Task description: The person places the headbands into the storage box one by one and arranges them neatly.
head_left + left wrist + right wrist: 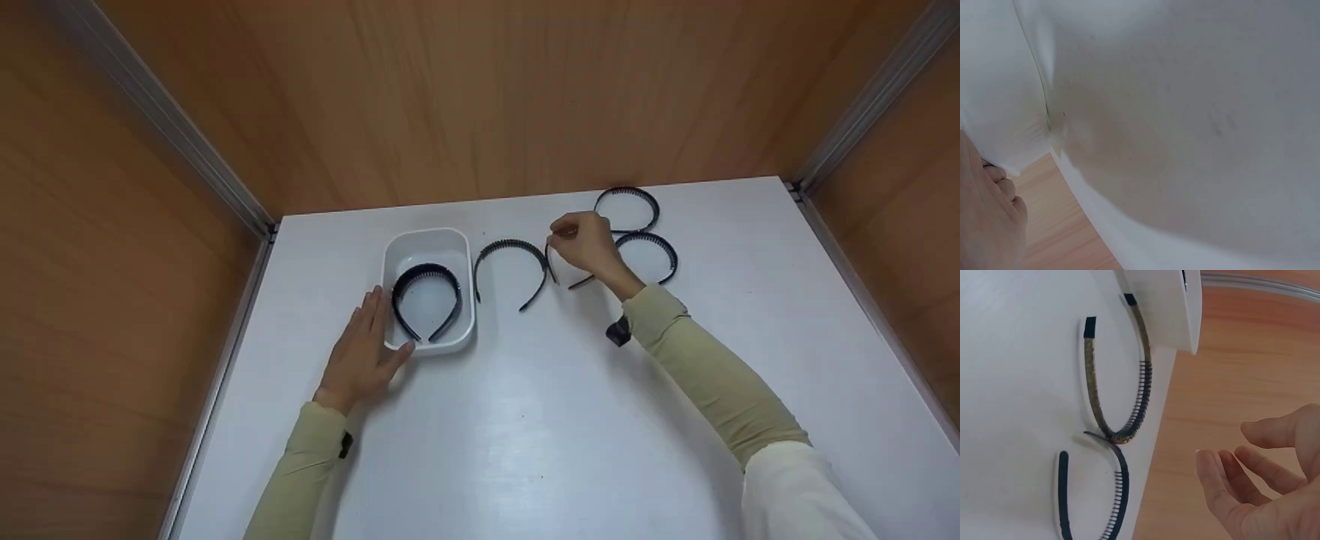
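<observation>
My left hand (358, 356) rests along the left side of a white plastic tub (390, 251), fingers straight and thumb at its front corner. A black headband (403, 283) lies inside the tub. In the left wrist view, the same hand (991, 211) shows beside the tub's wall (999, 79). My right hand (589, 244) hovers over the headbands right of the tub. The right wrist view shows that hand (1266, 475) with a gap between thumb and bent fingers, holding nothing. Nearest are a brownish toothed headband (1091, 377) and a black toothed headband (1123, 481), which meet at one end.
Two more black headbands, one at the back (657, 210) and one just in front of it (673, 255), lie partly behind the right hand and sleeve. The white table (480, 450) is bordered by wooden panels (487, 97) at the back and sides.
</observation>
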The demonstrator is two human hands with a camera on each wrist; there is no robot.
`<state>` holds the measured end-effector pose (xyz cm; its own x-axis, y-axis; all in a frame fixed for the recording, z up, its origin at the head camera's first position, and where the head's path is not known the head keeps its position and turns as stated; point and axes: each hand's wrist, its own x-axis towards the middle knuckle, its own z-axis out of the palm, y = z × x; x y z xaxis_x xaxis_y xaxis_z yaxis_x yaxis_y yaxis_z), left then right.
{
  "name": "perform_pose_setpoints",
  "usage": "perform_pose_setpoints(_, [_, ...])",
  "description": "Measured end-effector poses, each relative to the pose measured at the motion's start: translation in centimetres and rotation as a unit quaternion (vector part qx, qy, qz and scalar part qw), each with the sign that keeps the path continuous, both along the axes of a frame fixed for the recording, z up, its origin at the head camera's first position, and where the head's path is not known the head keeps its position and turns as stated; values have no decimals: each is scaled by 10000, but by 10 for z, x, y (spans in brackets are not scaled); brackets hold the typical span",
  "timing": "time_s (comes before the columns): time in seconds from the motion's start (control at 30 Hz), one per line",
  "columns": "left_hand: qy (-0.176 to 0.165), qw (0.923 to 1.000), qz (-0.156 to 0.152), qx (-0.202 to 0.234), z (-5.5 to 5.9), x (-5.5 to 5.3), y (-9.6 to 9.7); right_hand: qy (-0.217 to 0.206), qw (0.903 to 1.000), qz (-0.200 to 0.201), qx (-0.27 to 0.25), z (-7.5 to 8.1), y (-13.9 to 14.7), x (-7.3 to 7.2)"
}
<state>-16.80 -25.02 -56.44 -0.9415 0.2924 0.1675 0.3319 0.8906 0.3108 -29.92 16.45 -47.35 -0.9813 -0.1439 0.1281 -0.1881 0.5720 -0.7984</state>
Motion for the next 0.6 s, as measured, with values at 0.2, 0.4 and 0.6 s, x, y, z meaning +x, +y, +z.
perform_pose_setpoints(0.2, [29,10000,17,16,0,3,-2,-28,9999,-126,-94,0,20,-1])
perform_pose_setpoints(0.4, [23,10000,0,14,0,4,-2,-117,9994,-312,-129,4,46,-3])
perform_pose_setpoints(0.6, [-7,10000,-13,6,1,5,-2,-94,9985,-531,-78,2,72,-6])
